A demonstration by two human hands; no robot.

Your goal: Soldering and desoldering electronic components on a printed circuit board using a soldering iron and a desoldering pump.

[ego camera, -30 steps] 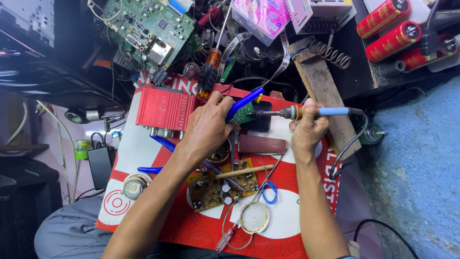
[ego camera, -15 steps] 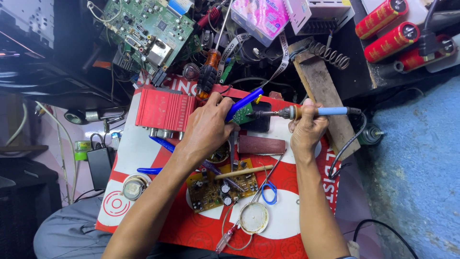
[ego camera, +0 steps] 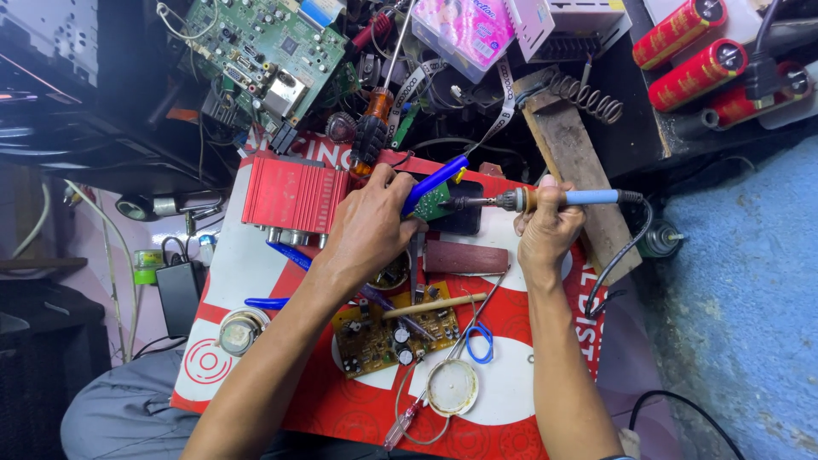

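Note:
My left hand (ego camera: 368, 228) grips a blue pen-shaped tool (ego camera: 434, 183) and steadies a small green circuit board (ego camera: 435, 202) on the red-and-white board (ego camera: 511, 388) across my lap. My right hand (ego camera: 548, 232) holds a soldering iron (ego camera: 545, 199) by its handle, its tip pointing left onto the small green board. A red metal amplifier case (ego camera: 294, 196) lies just left of my left hand. A brown circuit board (ego camera: 394, 332) rests below my left wrist.
A wooden stick (ego camera: 433, 305), blue-handled scissors (ego camera: 479, 341), a round solder tin (ego camera: 452, 388) and a dark red block (ego camera: 466, 256) lie on the board. A large green circuit board (ego camera: 264, 51), an orange screwdriver (ego camera: 375, 119), red capacitors (ego camera: 694, 55) and a wooden plank (ego camera: 575, 162) crowd the far side.

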